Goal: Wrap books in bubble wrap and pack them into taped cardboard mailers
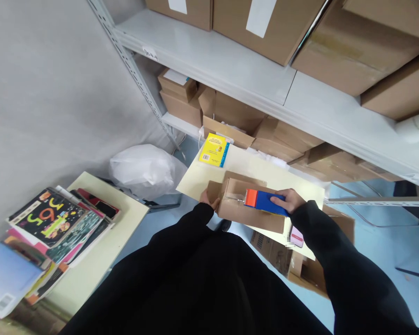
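Observation:
A cardboard box [251,219] lies on the pale yellow table, with a flap standing out at its left end. My left hand [209,201] is closed on that left end, its thumb on the near side and the other fingers partly hidden. Over the top of the box, my right hand [290,201] grips a blue and orange tape dispenser [265,202]. Its orange end points left, and a shiny strip of clear tape [234,198] shows on the cardboard beside it.
A yellow book [214,150] lies at the table's [192,181] far left corner, and a pink phone-like object [296,236] near its right edge. Stacked books [56,223] cover a left side table. Shelves [202,56] with boxes stand ahead; a white bag [143,170] sits left.

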`<state>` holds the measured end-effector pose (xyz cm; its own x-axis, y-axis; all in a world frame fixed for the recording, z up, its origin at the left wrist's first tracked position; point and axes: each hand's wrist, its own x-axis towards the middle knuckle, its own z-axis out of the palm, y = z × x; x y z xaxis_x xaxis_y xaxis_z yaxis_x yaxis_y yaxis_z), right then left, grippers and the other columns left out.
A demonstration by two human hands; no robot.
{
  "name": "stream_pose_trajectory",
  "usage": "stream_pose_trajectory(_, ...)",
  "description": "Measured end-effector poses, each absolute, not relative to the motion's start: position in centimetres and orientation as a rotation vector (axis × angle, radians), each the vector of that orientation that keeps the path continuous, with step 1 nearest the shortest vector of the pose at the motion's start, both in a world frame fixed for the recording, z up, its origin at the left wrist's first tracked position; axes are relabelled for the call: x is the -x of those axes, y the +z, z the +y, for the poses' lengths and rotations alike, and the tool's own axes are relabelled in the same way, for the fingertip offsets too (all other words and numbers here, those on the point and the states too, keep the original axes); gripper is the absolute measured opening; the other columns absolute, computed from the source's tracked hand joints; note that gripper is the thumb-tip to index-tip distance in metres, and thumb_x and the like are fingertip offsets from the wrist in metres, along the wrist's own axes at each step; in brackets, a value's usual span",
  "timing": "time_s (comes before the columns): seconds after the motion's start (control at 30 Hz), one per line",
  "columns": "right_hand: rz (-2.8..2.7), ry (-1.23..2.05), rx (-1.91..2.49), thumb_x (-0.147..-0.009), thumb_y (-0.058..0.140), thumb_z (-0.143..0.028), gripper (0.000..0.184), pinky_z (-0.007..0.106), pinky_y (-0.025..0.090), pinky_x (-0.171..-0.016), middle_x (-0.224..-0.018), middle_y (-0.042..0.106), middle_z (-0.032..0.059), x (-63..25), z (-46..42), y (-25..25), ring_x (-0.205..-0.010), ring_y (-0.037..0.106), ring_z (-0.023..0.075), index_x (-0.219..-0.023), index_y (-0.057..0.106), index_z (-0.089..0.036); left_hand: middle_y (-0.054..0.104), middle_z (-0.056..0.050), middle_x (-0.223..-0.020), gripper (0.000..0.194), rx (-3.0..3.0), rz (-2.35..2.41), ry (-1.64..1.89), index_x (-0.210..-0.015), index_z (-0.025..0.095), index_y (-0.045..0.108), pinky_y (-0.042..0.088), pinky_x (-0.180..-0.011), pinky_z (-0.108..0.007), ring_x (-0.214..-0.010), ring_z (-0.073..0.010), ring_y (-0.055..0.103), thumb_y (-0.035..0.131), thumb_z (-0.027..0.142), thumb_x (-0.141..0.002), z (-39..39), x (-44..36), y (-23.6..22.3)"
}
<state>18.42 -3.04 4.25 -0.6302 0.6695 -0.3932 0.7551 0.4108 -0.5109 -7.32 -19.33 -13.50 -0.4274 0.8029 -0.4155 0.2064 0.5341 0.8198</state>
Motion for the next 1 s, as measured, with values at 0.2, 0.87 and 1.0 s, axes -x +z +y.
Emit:
stream_pose_trajectory(0.2, 2.547, -1.043, -1.246, -0.070, 0.048, -0.056, 0.043, 0.025, 0.033, -0.049, -0.050, 0.048, -0.0001, -18.6, -3.2, 4.5, -0.049, 0.043, 0.0115, -0.059, 0.059, -0.016, 0.028, -0.008, -0.141, 0.066, -1.090, 1.817, 0.979, -0.134, 0.024, 0.024, 0.039, -0.095, -0.039, -0.126, -0.0229, 0.034, 0.048, 0.021, -0.073, -20.9, 7.8, -12.1)
stream_pose_trajectory(0.87, 2.581, -1.161, -1.323, -0.069, 0.050, -0.058, 0.046, 0.024, 0.029, -0.046, -0.045, 0.044, -0.0020, -18.7, -3.9, 4.6, -0.045, 0.038, 0.0086, -0.055, 0.059, -0.015, 0.002, -0.026, -0.142, 0.152, -2.154, 1.306, 0.309, -0.138, 0.012, -0.011, 0.002, -0.102, -0.057, -0.131, -0.0407, 0.002, 0.077, 0.053, -0.022, -14.2, 10.2, -4.2)
stream_pose_trajectory(1.0, 2.562, -1.165, -1.334, -0.068, 0.051, -0.058, 0.046, 0.024, 0.031, -0.046, -0.046, 0.047, -0.0012, -18.7, -3.3, 4.8, -0.046, 0.040, 0.0094, -0.056, 0.060, -0.015, 0.009, -0.023, -0.140, 0.148, -2.095, 1.307, 0.361, -0.139, 0.015, -0.003, 0.007, -0.102, -0.058, -0.129, -0.0433, 0.008, 0.078, 0.050, -0.020, -13.4, 10.4, -4.4)
